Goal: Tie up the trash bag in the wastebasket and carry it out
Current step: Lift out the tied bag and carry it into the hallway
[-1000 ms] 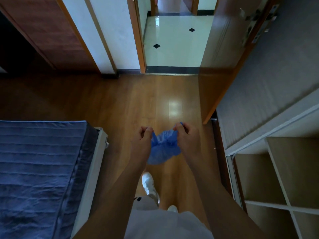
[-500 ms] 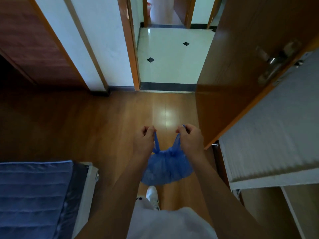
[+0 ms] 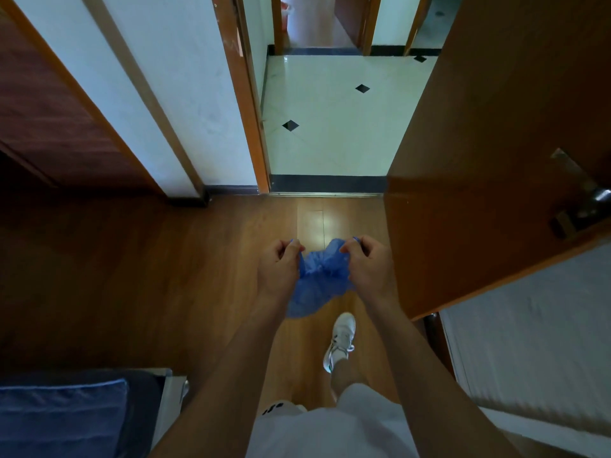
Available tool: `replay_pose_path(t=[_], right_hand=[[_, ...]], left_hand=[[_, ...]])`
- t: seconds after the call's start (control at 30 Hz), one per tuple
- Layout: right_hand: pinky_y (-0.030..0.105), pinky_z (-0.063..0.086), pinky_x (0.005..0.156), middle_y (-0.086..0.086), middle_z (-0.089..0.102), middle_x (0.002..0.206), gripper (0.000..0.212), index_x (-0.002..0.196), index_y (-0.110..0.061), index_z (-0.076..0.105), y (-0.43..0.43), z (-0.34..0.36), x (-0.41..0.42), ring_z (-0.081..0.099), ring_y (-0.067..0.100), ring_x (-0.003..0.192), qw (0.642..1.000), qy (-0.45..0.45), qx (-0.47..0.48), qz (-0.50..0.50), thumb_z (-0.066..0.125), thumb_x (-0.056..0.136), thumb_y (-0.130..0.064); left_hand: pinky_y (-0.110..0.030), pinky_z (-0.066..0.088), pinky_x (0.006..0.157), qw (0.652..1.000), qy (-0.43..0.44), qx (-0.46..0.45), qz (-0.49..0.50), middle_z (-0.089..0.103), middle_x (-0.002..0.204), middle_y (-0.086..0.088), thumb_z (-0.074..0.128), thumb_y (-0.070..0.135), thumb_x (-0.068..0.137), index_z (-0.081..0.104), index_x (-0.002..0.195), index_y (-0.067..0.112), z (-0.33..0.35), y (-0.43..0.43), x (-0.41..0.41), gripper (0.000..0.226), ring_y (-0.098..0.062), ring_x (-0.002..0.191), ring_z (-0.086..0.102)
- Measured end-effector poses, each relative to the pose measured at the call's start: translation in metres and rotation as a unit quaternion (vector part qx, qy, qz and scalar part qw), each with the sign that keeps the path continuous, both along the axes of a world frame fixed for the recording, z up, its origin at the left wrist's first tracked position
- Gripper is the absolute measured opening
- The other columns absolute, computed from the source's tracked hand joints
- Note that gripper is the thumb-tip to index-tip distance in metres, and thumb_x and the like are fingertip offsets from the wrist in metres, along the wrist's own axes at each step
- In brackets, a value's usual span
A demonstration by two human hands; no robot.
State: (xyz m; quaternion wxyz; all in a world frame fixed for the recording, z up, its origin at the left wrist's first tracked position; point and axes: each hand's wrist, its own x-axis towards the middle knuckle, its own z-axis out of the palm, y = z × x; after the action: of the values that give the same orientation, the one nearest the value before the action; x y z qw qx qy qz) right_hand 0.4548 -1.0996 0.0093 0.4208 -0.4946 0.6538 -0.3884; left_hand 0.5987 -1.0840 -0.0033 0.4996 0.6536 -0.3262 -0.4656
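Note:
A small blue trash bag point(image 3: 319, 279) hangs between my two hands above the wooden floor, bunched and crumpled at its top. My left hand point(image 3: 279, 266) is closed on the bag's left upper corner. My right hand point(image 3: 368, 264) is closed on the right upper corner. Both fists are held level, a short gap apart, with the bag's body sagging below and toward the left wrist. No wastebasket is in view.
An open doorway point(image 3: 330, 133) with white tiled floor lies straight ahead. A brown wooden door point(image 3: 479, 160) stands open on the right, its handle point(image 3: 591, 203) at the far right. A bed corner point(image 3: 82, 414) is at lower left. My white shoe point(image 3: 342, 338) steps forward.
I have walked closer to the doorway; the bed and the shelves on the right have slid back out of view. The bag has been pulled up and bunched tighter between my hands.

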Motion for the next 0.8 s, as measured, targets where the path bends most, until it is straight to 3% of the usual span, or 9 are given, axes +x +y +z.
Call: replay_pose_path(t=[0.1, 0.27, 0.4, 0.53, 0.67, 0.8], right_hand=[[0.021, 0.039, 0.056, -0.002, 0.058, 0.066, 0.025, 0.083, -0.008, 0.068, -0.051, -0.005, 0.000, 0.052, 0.008, 0.062, 1.000, 0.015, -0.003, 0.015, 0.053, 0.097, -0.022], [0.025, 0.045, 0.062, -0.002, 0.064, 0.072, 0.026, 0.082, -0.013, 0.070, -0.152, -0.012, -0.004, 0.057, 0.009, 0.068, 0.999, 0.019, 0.013, 0.029, 0.053, 0.097, -0.026], [0.033, 0.051, 0.066, -0.005, 0.061, 0.070, 0.026, 0.078, -0.019, 0.067, -0.246, -0.002, -0.014, 0.060, 0.013, 0.071, 0.999, 0.021, 0.019, 0.045, 0.052, 0.097, -0.027], [0.035, 0.052, 0.072, -0.007, 0.063, 0.073, 0.026, 0.075, -0.025, 0.062, -0.327, 0.006, -0.019, 0.060, 0.012, 0.075, 0.999, 0.000, 0.006, 0.054, 0.050, 0.099, -0.030], [0.029, 0.051, 0.068, -0.008, 0.062, 0.072, 0.029, 0.075, -0.020, 0.063, -0.379, 0.006, -0.025, 0.060, 0.009, 0.073, 0.998, -0.013, -0.020, 0.053, 0.049, 0.100, -0.028], [0.031, 0.054, 0.071, -0.005, 0.064, 0.077, 0.031, 0.073, -0.023, 0.061, -0.435, 0.006, -0.027, 0.064, 0.015, 0.083, 0.999, -0.021, -0.020, 0.039, 0.048, 0.101, -0.028]], left_hand=[[-0.027, 0.040, 0.055, 1.000, -0.013, 0.011, -0.004, 0.048, 0.060, 0.001, 0.052, 0.017, 0.096, 0.062, 0.080, 0.008, -0.004, -0.046, 0.001, 0.021, -0.010, 0.056, 0.045], [-0.035, 0.041, 0.058, 0.999, -0.017, 0.036, 0.007, 0.049, 0.061, -0.003, 0.053, 0.017, 0.095, 0.061, 0.074, 0.012, -0.013, -0.141, -0.004, 0.022, -0.016, 0.058, 0.046], [-0.028, 0.042, 0.053, 0.999, -0.034, 0.025, 0.014, 0.049, 0.060, -0.002, 0.052, 0.016, 0.096, 0.061, 0.078, 0.006, 0.000, -0.225, -0.011, 0.022, -0.013, 0.055, 0.047], [-0.032, 0.044, 0.061, 0.998, -0.058, 0.004, 0.028, 0.052, 0.064, -0.001, 0.050, 0.020, 0.098, 0.063, 0.086, 0.003, 0.007, -0.305, -0.016, 0.025, -0.014, 0.063, 0.050], [-0.033, 0.048, 0.068, 0.997, -0.073, 0.000, 0.037, 0.055, 0.070, -0.003, 0.049, 0.021, 0.100, 0.065, 0.093, 0.003, 0.008, -0.360, -0.026, 0.025, -0.015, 0.069, 0.054], [-0.038, 0.053, 0.072, 0.995, -0.084, 0.002, 0.049, 0.058, 0.076, -0.008, 0.047, 0.025, 0.101, 0.066, 0.095, 0.005, 0.007, -0.414, -0.026, 0.028, -0.016, 0.073, 0.058]])
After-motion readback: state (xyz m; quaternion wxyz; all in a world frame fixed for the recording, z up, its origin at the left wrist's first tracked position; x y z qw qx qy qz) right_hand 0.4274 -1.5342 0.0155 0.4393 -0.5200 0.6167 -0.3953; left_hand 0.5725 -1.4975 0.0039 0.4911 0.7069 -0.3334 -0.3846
